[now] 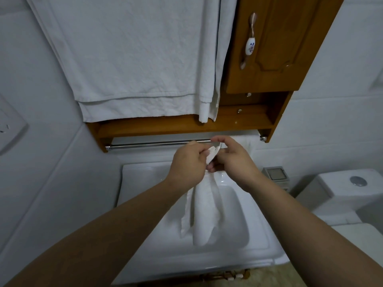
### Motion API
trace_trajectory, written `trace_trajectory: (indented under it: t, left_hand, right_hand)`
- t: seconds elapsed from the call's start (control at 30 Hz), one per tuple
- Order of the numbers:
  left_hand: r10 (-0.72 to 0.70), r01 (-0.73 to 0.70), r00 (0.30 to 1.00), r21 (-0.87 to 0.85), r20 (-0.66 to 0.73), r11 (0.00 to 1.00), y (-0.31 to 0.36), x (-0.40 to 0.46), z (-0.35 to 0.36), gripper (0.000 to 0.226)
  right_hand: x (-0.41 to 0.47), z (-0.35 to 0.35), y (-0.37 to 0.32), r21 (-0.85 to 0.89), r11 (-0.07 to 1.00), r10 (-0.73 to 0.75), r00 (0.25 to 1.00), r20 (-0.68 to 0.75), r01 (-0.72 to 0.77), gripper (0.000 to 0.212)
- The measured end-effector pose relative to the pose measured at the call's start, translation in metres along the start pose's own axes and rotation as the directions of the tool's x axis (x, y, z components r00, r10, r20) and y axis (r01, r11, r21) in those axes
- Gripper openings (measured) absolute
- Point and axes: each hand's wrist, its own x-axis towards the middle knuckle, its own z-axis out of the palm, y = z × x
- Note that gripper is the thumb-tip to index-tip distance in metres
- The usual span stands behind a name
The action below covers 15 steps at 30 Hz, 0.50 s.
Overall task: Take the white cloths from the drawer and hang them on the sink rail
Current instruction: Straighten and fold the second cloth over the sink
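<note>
A white cloth (204, 212) hangs bunched from both hands down over the white sink (145, 183). My left hand (187, 162) grips its upper part, fingers curled round the fabric. My right hand (232, 160) pinches the cloth's top edge just in front of the steel rail (149, 144). Both hands sit right below the rail, near its right half. Another white cloth (245, 141) is draped over the rail's right end. The drawer is not clearly in view; only wooden furniture edges with white knobs show at the bottom.
A wooden wall cabinet (275, 48) with a porcelain handle hangs above the rail. Large white towels (134, 59) cover its left part. A toilet cistern (348, 189) stands to the right, with a small grey box (275, 174) beside it. A wall socket (8, 125) sits at left.
</note>
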Motion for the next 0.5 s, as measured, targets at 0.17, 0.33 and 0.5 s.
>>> trace_trajectory:
  t: [0.17, 0.33, 0.5]
  left_hand:
    - [-0.041, 0.042, 0.999, -0.065, 0.018, 0.997, 0.0002, 0.0002, 0.0007, 0.025]
    - [-0.073, 0.078, 0.997, -0.125, 0.040, 0.989, 0.0018, -0.0008, -0.0005, 0.025]
    - [-0.064, 0.073, 0.997, -0.202, 0.052, 0.977, -0.0003, -0.0034, -0.0021, 0.023]
  right_hand:
    - [-0.0010, -0.0064, -0.0036, -0.083, 0.997, 0.010, 0.998, 0.057, -0.005, 0.041]
    - [-0.0028, -0.0069, -0.0048, -0.035, 0.999, 0.032, 0.999, 0.028, -0.031, 0.039]
    - [-0.0046, -0.0071, -0.0059, 0.120, 0.988, 0.100, 0.995, -0.019, -0.097, 0.040]
